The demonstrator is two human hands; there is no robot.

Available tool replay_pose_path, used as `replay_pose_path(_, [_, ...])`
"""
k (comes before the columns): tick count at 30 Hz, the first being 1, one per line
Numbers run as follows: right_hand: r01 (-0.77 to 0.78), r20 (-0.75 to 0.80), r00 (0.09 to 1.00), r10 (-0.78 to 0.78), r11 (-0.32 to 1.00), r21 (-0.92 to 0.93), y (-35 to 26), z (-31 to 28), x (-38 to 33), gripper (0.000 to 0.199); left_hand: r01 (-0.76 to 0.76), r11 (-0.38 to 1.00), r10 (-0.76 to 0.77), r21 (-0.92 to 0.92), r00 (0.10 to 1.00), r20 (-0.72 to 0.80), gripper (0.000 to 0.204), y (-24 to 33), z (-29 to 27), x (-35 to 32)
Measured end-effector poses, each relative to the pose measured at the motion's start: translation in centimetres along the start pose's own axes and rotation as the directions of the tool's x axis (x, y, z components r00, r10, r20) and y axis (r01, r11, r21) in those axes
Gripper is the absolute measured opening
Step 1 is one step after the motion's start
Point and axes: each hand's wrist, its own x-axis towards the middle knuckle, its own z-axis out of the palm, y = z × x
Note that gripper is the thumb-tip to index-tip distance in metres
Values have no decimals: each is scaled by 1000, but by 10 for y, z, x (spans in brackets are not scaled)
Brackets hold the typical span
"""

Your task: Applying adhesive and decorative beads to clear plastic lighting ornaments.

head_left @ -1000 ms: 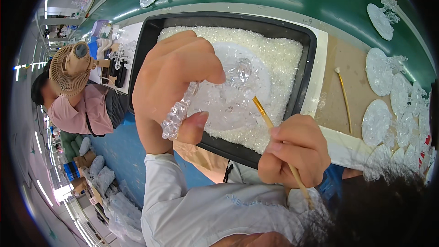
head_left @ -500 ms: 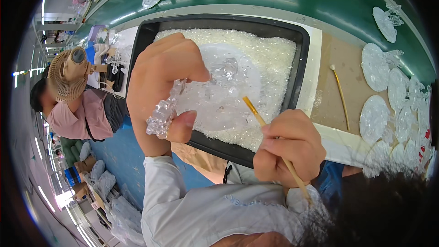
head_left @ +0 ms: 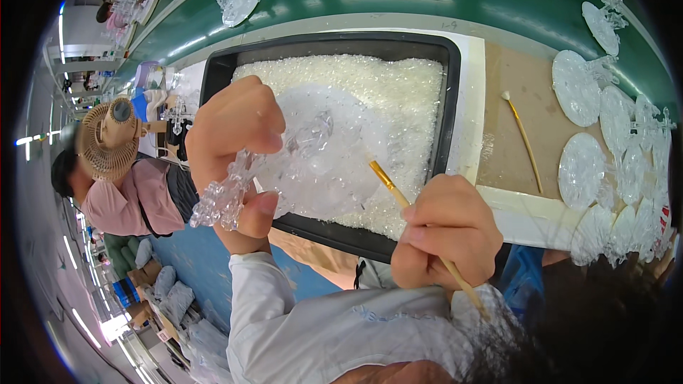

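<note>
While the left hand (head_left: 231, 128) is gripping a clear, knobbly plastic ornament with a broad, round translucent base (head_left: 320, 178), its thumb and fingers are closing around the bumpy stem. The round base is lying over a black rectangular plastic tray (head_left: 447, 117), which is holding a bed of glossy whitish granules (head_left: 413, 89); whether base and granules are touching, one cannot tell. The right hand (head_left: 455, 231) is gripping a slim, pale-handled brush with a gold metal ferrule (head_left: 383, 175), its fingers folded around the handle. The brush's tip is pointing at the right part of the base, though contact there is not clear.

Right of the tray, a second slim brush with a yellow handle and white tip (head_left: 525, 141) is resting on a flat brown board (head_left: 498, 149). Beyond it, several clear round-based plastic ornaments (head_left: 582, 171) are standing close together. At the left, a co-worker in a pink top (head_left: 131, 199) is sitting behind a beige round fan (head_left: 107, 135).
</note>
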Motion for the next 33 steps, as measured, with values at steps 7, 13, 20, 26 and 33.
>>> replay_pose_path(7, [-29, -37, 999, 31, 999, 41, -2, 1, 0, 19, -130, 981, 135, -144, 991, 26, 43, 0, 1, 4])
replay_pose_path(13, [7, -5, 1000, -6, 991, 132, 0, -11, -1, 20, -119, 982, 127, -147, 991, 44, 32, 1, -2, 15])
replay_pose_path(20, [36, -268, 960, 84, 910, 413, 5, 3, -13, 25, -69, 899, 153, -432, 975, 164, 35, -19, -36, 8])
replay_pose_path(26, [76, -161, 987, 3, 873, 481, 14, -3, -7, 16, -40, 872, 165, -488, 963, 215, 42, -21, -39, 18])
replay_pose_path(33, [4, -82, 996, 30, 923, 384, 9, 2, 3, 14, -40, 880, 175, -473, 954, 244, 43, -19, -36, 18])
